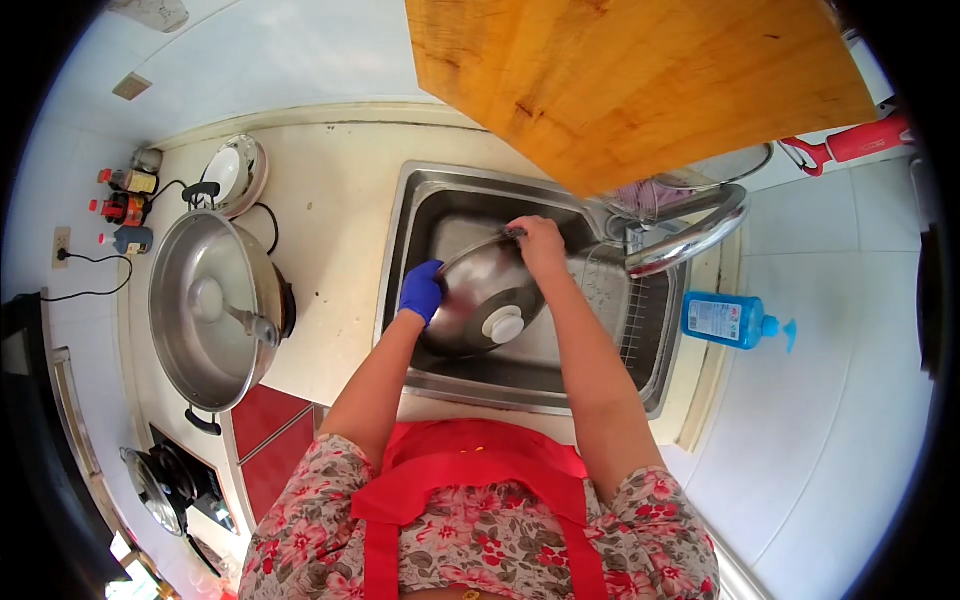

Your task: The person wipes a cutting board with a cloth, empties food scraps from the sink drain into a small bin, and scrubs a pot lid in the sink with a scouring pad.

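A domed pot lid [462,308] with a white knob is tilted over the steel sink [402,225]. My left hand [421,290], in a blue glove, grips the lid at its left rim. At the far edge of the lid is my bare right hand [541,247], its fingers curled closed. Something small and dark shows under those fingertips, too small to name, and the fingers partly hide it. Right of the lid, a wire rack [632,318] lies in the sink.
A chrome faucet [695,235] reaches over the sink's right side. A wooden board [640,80] juts in overhead. A blue soap bottle [722,320] stands at right. A large steel pan [170,310] with a ladle, stacked bowls [235,170] and several bottles [125,209] are at left.
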The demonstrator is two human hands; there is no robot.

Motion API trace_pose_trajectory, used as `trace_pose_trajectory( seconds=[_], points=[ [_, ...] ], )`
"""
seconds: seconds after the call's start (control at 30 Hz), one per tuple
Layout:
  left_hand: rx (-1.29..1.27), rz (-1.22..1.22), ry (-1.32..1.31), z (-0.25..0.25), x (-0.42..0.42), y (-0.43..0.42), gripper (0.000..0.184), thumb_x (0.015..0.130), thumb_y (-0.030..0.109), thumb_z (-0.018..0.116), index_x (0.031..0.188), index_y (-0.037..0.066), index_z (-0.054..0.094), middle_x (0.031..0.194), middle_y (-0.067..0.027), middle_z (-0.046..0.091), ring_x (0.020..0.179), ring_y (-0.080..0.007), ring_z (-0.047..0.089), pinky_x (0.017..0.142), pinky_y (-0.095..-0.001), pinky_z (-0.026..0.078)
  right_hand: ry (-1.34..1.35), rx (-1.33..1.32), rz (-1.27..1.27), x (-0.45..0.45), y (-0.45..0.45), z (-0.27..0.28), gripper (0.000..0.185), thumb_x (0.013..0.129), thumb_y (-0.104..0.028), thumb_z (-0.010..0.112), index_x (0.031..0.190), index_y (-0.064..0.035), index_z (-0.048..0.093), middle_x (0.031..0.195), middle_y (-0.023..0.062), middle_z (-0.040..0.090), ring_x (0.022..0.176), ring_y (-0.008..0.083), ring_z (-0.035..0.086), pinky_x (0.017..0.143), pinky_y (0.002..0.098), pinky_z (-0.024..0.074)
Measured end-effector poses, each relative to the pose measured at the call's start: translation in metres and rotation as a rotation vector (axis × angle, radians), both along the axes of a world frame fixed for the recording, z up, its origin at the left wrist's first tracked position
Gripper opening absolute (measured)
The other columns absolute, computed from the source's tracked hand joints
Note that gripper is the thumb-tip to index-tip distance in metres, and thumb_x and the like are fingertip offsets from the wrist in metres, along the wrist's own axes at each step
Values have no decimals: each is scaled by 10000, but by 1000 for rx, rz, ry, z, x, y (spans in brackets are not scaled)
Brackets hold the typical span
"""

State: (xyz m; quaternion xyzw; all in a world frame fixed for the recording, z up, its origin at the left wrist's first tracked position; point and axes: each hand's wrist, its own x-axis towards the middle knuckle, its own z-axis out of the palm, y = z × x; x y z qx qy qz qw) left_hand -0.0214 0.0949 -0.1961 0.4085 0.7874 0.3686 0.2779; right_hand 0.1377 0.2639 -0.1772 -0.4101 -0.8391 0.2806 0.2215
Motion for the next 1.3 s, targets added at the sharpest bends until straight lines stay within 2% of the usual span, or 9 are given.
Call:
trace_pose_trajectory(
  seconds=[0.2, 0.33, 0.47, 0.63, 0.8, 0.93, 1.03, 1.17, 1.3],
  points=[
    [-40, -39, -6, -15, 3, 5, 163, 678, 18, 506, 801, 50, 609, 747, -186, 599, 712, -346, 584, 634, -382, 456, -79, 92, 433, -54, -56, 17, 202, 654, -14, 555, 799, -120, 648, 756, 46, 601, 789, 291, 519, 735, 368, 426],
    [-59, -25, -43, -25, -3, -9, 165, 688, 23, 510, 819, 43, 607, 766, -189, 600, 718, -338, 586, 645, -373, 456, 6, 72, 425, -39, -50, 30, 183, 662, -23, 561, 807, -98, 644, 791, 64, 606, 793, 296, 520, 758, 371, 420],
    [-54, -7, -29, -3, -7, -16, 191, 696, 13, 507, 857, 38, 607, 789, -189, 604, 742, -340, 584, 664, -362, 456, -147, -35, 87, 15, -2, 16, 245, 712, -66, 588, 954, -105, 600, 903, 92, 607, 892, 297, 519, 777, 384, 427],
    [4, 39, -85, -33, -20, -31, 219, 700, 6, 503, 891, 45, 601, 808, -185, 608, 766, -350, 581, 679, -373, 454, -279, -177, 25, 35, 3, 17, 254, 739, -65, 592, 991, -95, 572, 933, 101, 605, 898, 299, 518, 774, 385, 429],
    [-244, -197, -129, 35, -21, -17, 205, 717, 133, 562, 902, 49, 591, 845, -198, 604, 814, -359, 577, 698, -393, 456, -141, -41, 145, 10, -16, 31, 188, 726, -85, 588, 913, -81, 572, 876, 106, 600, 867, 302, 518, 741, 386, 432],
    [-280, -199, 80, 62, -1, 5, 281, 755, 322, 562, 865, 66, 599, 839, -173, 613, 813, -361, 573, 681, -409, 455, -97, 237, 306, -21, -58, 66, 123, 711, -110, 520, 823, -112, 569, 791, 76, 560, 820, 279, 512, 708, 385, 430],
    [-240, -106, 172, 35, 4, 4, 354, 785, 417, 534, 842, 78, 617, 800, -168, 615, 765, -369, 574, 648, -419, 456, -137, 273, 276, -37, -92, 73, 201, 656, -82, 588, 849, -136, 587, 821, 72, 572, 837, 265, 520, 716, 363, 439],
    [-155, -27, 230, 14, 5, -9, 418, 789, 491, 522, 742, 87, 616, 733, -163, 601, 694, -367, 567, 592, -428, 444, 35, 174, 314, -29, -81, 60, 187, 661, -63, 578, 834, -133, 590, 814, 72, 568, 825, 275, 521, 727, 366, 434],
    [-158, -27, 288, 20, 4, -8, 484, 757, 547, 532, 614, 86, 566, 654, -159, 567, 620, -362, 541, 540, -435, 416, 38, -83, 6, 20, -36, 27, 201, 692, -37, 589, 889, -75, 605, 878, 111, 593, 857, 308, 531, 767, 380, 429]
  ],
)
